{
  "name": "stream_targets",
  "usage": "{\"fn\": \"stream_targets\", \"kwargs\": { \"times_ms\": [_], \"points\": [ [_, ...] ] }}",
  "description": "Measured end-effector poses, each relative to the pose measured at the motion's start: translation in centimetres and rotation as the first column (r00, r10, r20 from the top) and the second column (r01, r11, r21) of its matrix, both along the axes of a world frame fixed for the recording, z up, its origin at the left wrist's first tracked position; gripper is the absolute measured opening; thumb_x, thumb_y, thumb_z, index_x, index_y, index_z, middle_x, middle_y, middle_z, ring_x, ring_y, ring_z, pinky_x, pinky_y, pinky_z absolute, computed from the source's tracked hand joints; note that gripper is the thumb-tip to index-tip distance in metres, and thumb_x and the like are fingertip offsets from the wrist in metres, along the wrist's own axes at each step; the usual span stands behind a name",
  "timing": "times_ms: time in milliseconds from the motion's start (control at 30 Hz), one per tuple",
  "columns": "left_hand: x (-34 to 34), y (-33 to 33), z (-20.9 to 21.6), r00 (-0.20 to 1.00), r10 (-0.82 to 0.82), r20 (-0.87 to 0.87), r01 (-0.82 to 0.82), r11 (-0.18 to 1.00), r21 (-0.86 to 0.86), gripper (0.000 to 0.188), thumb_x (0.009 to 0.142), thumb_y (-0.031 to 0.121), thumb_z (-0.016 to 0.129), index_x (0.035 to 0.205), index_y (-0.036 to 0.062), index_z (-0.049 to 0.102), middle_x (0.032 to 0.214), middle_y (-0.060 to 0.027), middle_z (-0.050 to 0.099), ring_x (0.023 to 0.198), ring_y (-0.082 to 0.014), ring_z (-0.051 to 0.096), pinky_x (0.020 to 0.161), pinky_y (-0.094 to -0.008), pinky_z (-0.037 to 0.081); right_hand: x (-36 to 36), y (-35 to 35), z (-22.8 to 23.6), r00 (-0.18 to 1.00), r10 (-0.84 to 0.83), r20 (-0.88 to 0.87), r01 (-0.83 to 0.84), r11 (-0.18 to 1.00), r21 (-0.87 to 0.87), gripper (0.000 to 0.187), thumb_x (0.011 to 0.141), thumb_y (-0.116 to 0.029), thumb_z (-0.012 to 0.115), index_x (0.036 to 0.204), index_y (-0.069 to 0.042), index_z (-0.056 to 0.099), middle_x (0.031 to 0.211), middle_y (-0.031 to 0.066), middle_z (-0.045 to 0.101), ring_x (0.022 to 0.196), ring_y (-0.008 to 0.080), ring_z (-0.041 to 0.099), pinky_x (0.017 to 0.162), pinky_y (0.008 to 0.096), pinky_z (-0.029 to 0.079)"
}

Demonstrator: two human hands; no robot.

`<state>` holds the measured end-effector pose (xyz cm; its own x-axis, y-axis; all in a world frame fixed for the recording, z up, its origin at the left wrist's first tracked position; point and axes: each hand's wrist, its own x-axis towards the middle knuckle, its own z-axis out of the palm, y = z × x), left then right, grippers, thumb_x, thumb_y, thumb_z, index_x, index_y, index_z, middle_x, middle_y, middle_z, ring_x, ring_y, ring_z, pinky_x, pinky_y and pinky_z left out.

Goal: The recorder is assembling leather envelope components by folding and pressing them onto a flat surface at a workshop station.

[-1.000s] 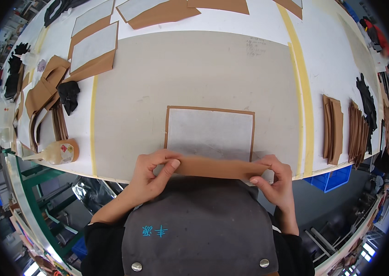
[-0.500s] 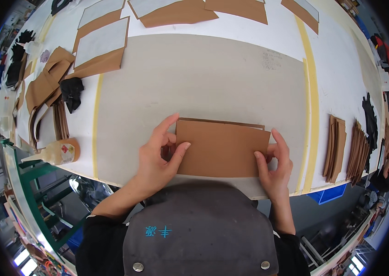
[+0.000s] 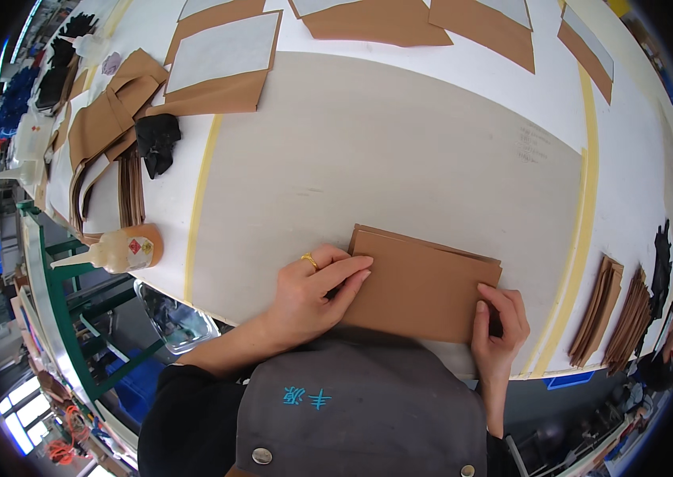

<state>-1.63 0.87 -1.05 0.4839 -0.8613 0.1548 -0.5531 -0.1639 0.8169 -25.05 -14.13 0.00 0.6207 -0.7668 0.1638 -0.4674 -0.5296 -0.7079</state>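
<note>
A flat brown leather-like panel [image 3: 424, 290], seemingly folded double, lies in front of me at the table's near edge. A second layer shows along its top edge, slightly offset. My left hand [image 3: 312, 290], with a ring on one finger, pinches the panel's left edge, index fingertip on the upper face and thumb just below it. At the opposite edge, my right hand [image 3: 501, 322] grips the right side with curled fingers and thumb. Whatever the fingers do underneath is hidden.
To the left stand a glue bottle [image 3: 129, 248] with a pointed nozzle, a black crumpled cloth [image 3: 157, 143] and brown strips [image 3: 114, 119]. Brown panels with white backing [image 3: 225, 56] lie along the far side. Stacked brown pieces [image 3: 597, 310] and black gloves [image 3: 661, 270] sit right.
The whole view has shifted and tilted. My left index finger has come from the panel's top corner down onto its face near the left edge. The right fingers have closed over the right edge.
</note>
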Motion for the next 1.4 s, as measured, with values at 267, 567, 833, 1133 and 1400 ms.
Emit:
{"fn": "stream_targets", "kwargs": {
  "times_ms": [267, 567, 833, 1133, 1400],
  "points": [
    [0.0, 0.0, -0.2, 0.999, 0.007, -0.045, -0.007, 1.0, 0.015, 0.021, 0.082, -0.002, 0.078, 0.102, 0.0034, 0.076, 0.083, -0.0063, 0.067, 0.061, -0.0118, 0.062, 0.053, -0.0238, 0.049, -0.1, 0.2, -0.1, 1.0, -0.012, -0.013, 0.012, 1.0, 0.002, 0.029, 0.081, 0.011, 0.064, 0.105, -0.002, 0.072, 0.089, 0.01, 0.063, 0.066, 0.016, 0.06, 0.057, 0.0261, 0.048],
    [-0.1, -0.3, -0.1, 0.996, 0.017, -0.086, -0.015, 0.999, 0.029, 0.019, 0.083, -0.003, 0.076, 0.102, 0.0029, 0.076, 0.082, -0.0062, 0.067, 0.059, -0.0101, 0.06, 0.052, -0.0228, 0.048, -0.2, 0.1, 0.2, 0.999, -0.019, -0.033, 0.02, 1.0, 0.018, 0.029, 0.081, 0.011, 0.064, 0.106, -0.002, 0.072, 0.09, 0.0101, 0.063, 0.067, 0.0153, 0.061, 0.055, 0.0255, 0.049],
    [-0.1, -0.3, 0.3, 0.995, 0.08, -0.058, -0.077, 0.995, 0.056, 0.016, 0.084, -0.003, 0.075, 0.1, 0.0025, 0.076, 0.08, -0.0038, 0.066, 0.057, -0.0062, 0.055, 0.051, -0.0214, 0.044, 0.4, 0.0, -0.2, 0.999, -0.049, -0.022, 0.049, 0.999, 0.001, 0.029, 0.081, 0.01, 0.067, 0.107, -0.002, 0.072, 0.087, 0.0086, 0.064, 0.061, 0.0146, 0.062, 0.053, 0.0263, 0.051],
    [-0.1, -0.6, 1.0, 0.997, 0.052, -0.057, -0.046, 0.994, 0.096, 0.018, 0.083, -0.005, 0.076, 0.1, 0.0015, 0.076, 0.081, -0.0059, 0.066, 0.058, -0.0078, 0.058, 0.051, -0.0211, 0.046, 0.2, 0.0, -0.3, 0.999, -0.046, 0.028, 0.045, 0.999, 0.007, 0.028, 0.08, 0.009, 0.068, 0.105, -0.002, 0.072, 0.085, 0.0074, 0.064, 0.059, 0.0147, 0.063, 0.052, 0.027, 0.051],
    [-0.2, -0.6, 0.9, 0.998, 0.045, -0.035, -0.042, 0.995, 0.088, 0.018, 0.083, -0.005, 0.075, 0.1, 0.0014, 0.076, 0.083, -0.0064, 0.066, 0.058, -0.0078, 0.057, 0.05, -0.0213, 0.045, 0.2, 0.2, -0.4, 0.998, -0.05, 0.024, 0.05, 0.999, -0.008, 0.027, 0.08, 0.008, 0.069, 0.104, -0.004, 0.073, 0.086, 0.0071, 0.062, 0.059, 0.0147, 0.061, 0.051, 0.0274, 0.049]
  ]
}}
